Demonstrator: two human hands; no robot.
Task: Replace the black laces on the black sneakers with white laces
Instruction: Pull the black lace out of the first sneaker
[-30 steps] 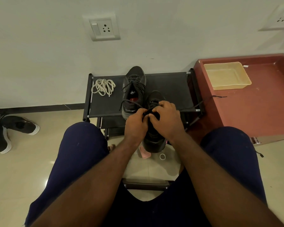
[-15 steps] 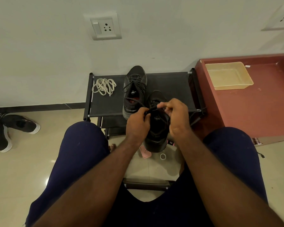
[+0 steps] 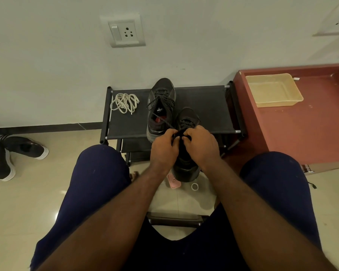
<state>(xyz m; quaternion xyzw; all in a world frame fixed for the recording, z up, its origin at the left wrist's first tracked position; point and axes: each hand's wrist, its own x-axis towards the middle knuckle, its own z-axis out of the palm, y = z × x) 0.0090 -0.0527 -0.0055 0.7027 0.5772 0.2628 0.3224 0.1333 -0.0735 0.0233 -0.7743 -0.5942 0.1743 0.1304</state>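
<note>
Sneakers first: one black sneaker (image 3: 186,169) is held in front of the shoe rack (image 3: 204,106), its toe reaching over the rack's front rail and its heel hanging free of the rack above the floor. The other sneaker (image 3: 160,106) stands on the rack's top shelf just left of it, toe to the wall, touching or nearly touching the held one.

The left hand (image 3: 163,147) and right hand (image 3: 202,145) meet over the held sneaker's throat. Both have their fingers curled in tight and clamped on the black lace (image 3: 164,121), a speckled strand of which runs from the left fingertips up across the mouth of the standing sneaker. Which fingers do the pinching is hidden by the knuckles.

White laces (image 3: 124,102) lie in a loose bundle at the rack's far left corner, well apart from the hands. The right half of the top shelf is bare fabric up to its end rail.

A red cabinet (image 3: 301,130) butts against the rack's right end, with a yellow tray (image 3: 272,90) on it near the wall. Below the rack's front edge, on the floor under the held sneaker, lie a pink object (image 3: 173,180) and a small white ring (image 3: 194,186). The person's knees flank the hands on either side. Far left of the rack, a pair of white-soled shoes (image 3: 25,147) sits on the floor. A wall socket (image 3: 123,31) is above the rack.
</note>
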